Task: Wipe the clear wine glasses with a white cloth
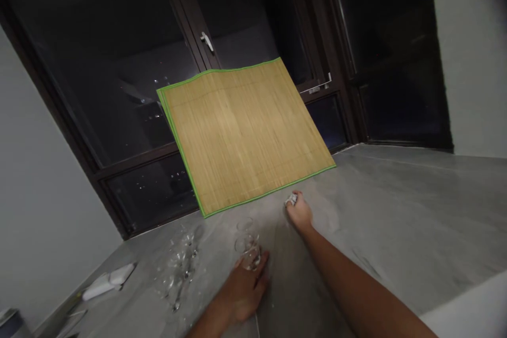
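Low in the middle, my left hand [247, 288] curls round a transparent drinking glass [250, 257] that rests on the grey surface. Just behind it is the faint round rim of another glass [244, 223]. Farther forward and to the right, my right hand [301, 214] is closed on a crumpled white wad [291, 199]; whether it is cloth or paper I cannot tell. That hand is near the lower edge of a bamboo mat [249, 132] with green trim, which leans up against the window.
Several transparent glass pieces [182, 264] are clustered on the grey surface [412, 200] to the left. Beyond them lie a white folded packet [109, 281] and, in the corner, a can [13, 323]. A dark-framed window with a white handle [206, 42] rises behind.
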A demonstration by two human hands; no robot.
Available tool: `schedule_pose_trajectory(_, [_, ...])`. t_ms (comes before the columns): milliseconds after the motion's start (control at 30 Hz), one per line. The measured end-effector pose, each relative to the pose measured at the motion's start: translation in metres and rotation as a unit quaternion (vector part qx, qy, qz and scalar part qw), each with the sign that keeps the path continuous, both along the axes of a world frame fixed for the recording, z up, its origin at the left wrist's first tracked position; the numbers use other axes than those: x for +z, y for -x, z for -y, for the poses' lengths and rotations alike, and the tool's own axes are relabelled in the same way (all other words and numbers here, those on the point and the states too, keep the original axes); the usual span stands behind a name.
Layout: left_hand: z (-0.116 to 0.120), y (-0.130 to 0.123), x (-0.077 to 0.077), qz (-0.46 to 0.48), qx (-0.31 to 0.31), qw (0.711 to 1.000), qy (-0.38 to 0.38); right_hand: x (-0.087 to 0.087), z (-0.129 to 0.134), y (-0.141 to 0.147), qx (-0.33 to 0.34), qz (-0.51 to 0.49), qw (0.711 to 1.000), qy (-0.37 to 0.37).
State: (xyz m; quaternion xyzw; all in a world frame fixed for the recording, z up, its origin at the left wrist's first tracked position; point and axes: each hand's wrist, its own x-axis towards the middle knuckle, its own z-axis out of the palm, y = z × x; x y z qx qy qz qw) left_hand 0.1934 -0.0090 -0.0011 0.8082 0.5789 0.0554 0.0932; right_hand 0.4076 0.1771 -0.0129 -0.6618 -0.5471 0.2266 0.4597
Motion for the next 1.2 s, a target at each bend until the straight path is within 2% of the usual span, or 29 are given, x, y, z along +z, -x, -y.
schedule_pose_trajectory(67, [0.011, 0.028, -0.001, -0.006, 0.028, 1.0, -0.002, 0.0, 0.001, 0.0, 0.0, 0.001, 1.0, -0.002])
schedule_pose_trajectory(133, [0.01, 0.055, 0.0, -0.015, 0.06, 0.998, -0.01, -0.001, 0.001, 0.0, -0.001, 0.003, 1.0, -0.003])
schedule_pose_trajectory(233, [-0.007, 0.088, 0.0, -0.025, 0.102, 0.994, -0.013, -0.003, -0.001, 0.0, 0.0, 0.006, 1.0, -0.009])
schedule_pose_trajectory(367, [-0.033, 0.112, -0.004, -0.01, 0.132, 0.991, -0.018, -0.005, -0.003, 0.0, -0.002, 0.012, 1.0, -0.013])
schedule_pose_trajectory(467, [-0.044, 0.12, -0.006, -0.004, 0.141, 0.99, -0.022, -0.005, -0.004, 0.0, -0.004, 0.013, 1.0, -0.013])
schedule_pose_trajectory(600, [-0.047, 0.125, -0.005, 0.03, 0.164, 0.985, -0.042, -0.005, -0.004, -0.001, -0.003, 0.011, 1.0, -0.012])
schedule_pose_trajectory(733, [-0.042, 0.13, -0.007, 0.066, 0.157, 0.982, -0.079, -0.006, -0.004, 0.0, -0.001, 0.007, 1.0, -0.014])
schedule_pose_trajectory(1000, [-0.025, 0.138, -0.019, 0.06, 0.167, 0.981, -0.078, -0.007, -0.006, 0.0, 0.003, 0.009, 1.0, -0.013])
schedule_pose_trajectory(1200, [-0.021, 0.13, -0.011, 0.108, 0.197, 0.968, -0.11, -0.006, -0.005, 0.0, -0.001, 0.015, 1.0, -0.014])
